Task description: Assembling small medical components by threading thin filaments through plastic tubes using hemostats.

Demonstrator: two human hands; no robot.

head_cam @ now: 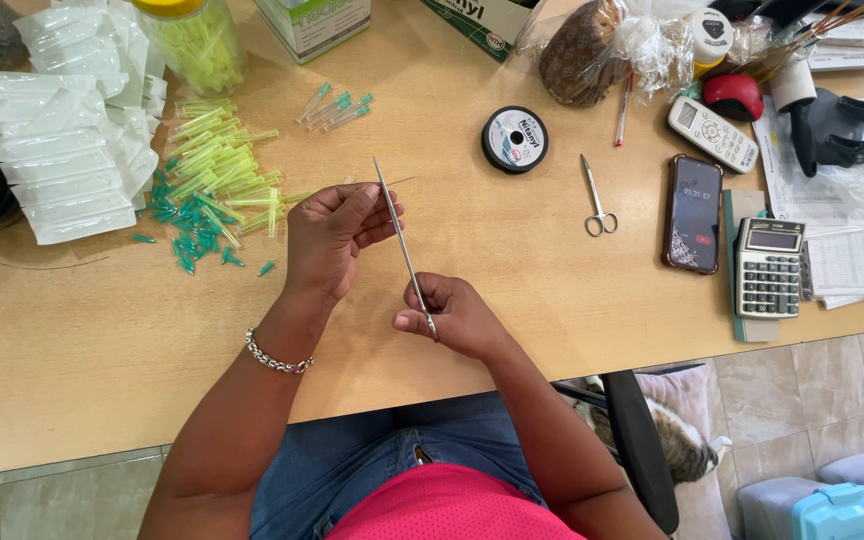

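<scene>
Left hand (337, 235) raised over the table (512, 290), fingers curled and pinched on something thin near the upper part of a long metal tool (404, 250); a fine thread (397, 182) sticking out to the right from those fingertips. Right hand (452, 315) lower and nearer the body, thumb and fingers closed on the tool's bottom end. Tool slanted between both hands, tip pointing up and away, above the left knuckles; tweezers or needle, cannot tell which. Beaded bracelet (277, 355) on the left wrist. Left of the hands, a loose heap of yellow-green tubes (217, 165) mixed with small teal caps (187, 235); beyond it, stacked clear packets (67, 150) and a jar (197, 40) of the same tubes. A few more capped tubes (334, 105) lying apart, farther up the table. Black spool (515, 139) lying flat, up and right of the hands, well apart from them. Small scissors (597, 200) just right of the spool, closed. Farther right, a phone (694, 213) with lit screen, a calculator (768, 267), a white remote (712, 133). Cat (677, 445) on the floor by the chair, partly hidden.
</scene>
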